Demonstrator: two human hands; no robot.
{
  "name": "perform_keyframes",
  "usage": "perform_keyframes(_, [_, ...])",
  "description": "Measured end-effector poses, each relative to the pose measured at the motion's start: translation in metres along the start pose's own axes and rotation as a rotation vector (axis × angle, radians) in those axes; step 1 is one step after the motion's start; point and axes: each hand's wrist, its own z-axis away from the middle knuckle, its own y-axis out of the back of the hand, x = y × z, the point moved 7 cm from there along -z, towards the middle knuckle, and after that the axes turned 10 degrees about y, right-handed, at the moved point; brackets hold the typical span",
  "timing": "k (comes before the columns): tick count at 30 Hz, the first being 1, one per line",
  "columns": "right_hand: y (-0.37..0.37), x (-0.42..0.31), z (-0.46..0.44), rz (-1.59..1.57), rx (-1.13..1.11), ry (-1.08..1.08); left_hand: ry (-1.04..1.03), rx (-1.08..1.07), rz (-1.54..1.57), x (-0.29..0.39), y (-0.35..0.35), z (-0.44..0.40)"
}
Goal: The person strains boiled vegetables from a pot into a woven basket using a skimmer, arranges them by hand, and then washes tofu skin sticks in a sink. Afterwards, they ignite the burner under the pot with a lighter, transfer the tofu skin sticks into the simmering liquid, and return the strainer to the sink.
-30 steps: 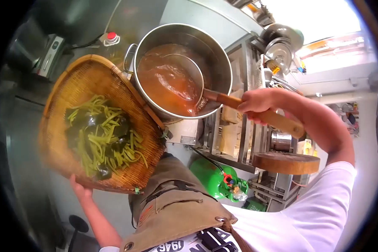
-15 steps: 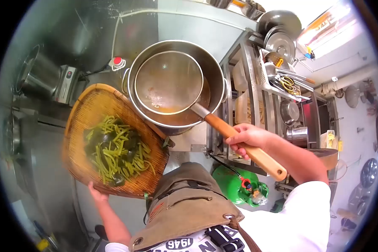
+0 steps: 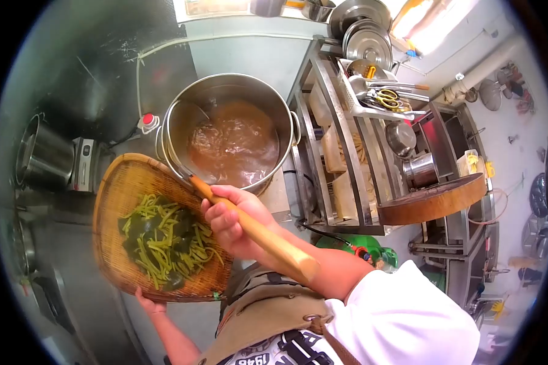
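My left hand [image 3: 149, 302] grips the lower edge of a woven bamboo tray [image 3: 112, 191], which is tilted toward the pot's left side. Yellow-green strips and dark green pieces [image 3: 164, 237] lie piled in it. The wooden handle of a long strainer [image 3: 274, 243] is wrapped in my right hand [image 3: 240, 216]. Its round head is tipped on edge inside a large steel pot [image 3: 289, 137], along the left wall and partly in the liquid. Brown, rippling liquid [image 3: 237, 143] fills the lower part of the pot.
A metal rack [image 3: 338, 109] stands right of the pot, with a white basket of utensils [image 3: 377, 109] on top. A thick round chopping board [image 3: 432, 199] is at the right. Below the rack sits a green gas cylinder [image 3: 371, 246]. Another steel pot [image 3: 45, 152] stands at left.
My right hand has moved left and toward me. The strainer has swung from lying flat over the pot to tipped on edge at its left wall, and the liquid now ripples.
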Motion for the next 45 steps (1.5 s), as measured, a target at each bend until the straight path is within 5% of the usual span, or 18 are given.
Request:
perform_keyframes(8, [0.022,-0.072,0.002,-0.059,-0.018,0.116,0.060,0.045,0.042,-0.001,-0.010,0.012])
perform_keyframes(10, [0.025,-0.099,0.004,-0.073,0.213,0.193,0.048,0.038,0.033,-0.001,-0.016,0.018])
perform_keyframes(13, [0.037,-0.131,0.001,0.305,0.257,0.360,0.025,0.014,0.031,-0.003,-0.009,0.011])
perform_keyframes(18, [0.043,-0.131,0.033,0.940,0.422,0.246,-0.040,0.031,0.021,-0.003,0.014,-0.003])
perform_keyframes(26, [0.026,-0.118,0.100,1.248,0.464,0.374,0.021,0.011,0.058,-0.006,0.037,-0.030])
perform_keyframes(31, [-0.027,-0.168,0.149,2.174,0.710,0.410,0.016,-0.023,0.087,-0.013,0.051,-0.035])
perform_keyframes(32, [-0.053,-0.172,0.151,2.620,0.614,0.430,0.007,-0.044,0.101,-0.015,0.063,-0.045])
perform_keyframes(36, [-0.100,-0.174,0.125,3.225,0.368,0.506,0.036,-0.024,0.137,-0.023,0.108,-0.078])
perform_keyframes(45, [-0.066,-0.229,0.037,3.510,0.711,0.260,0.044,-0.101,0.075,-0.043,0.136,-0.092])
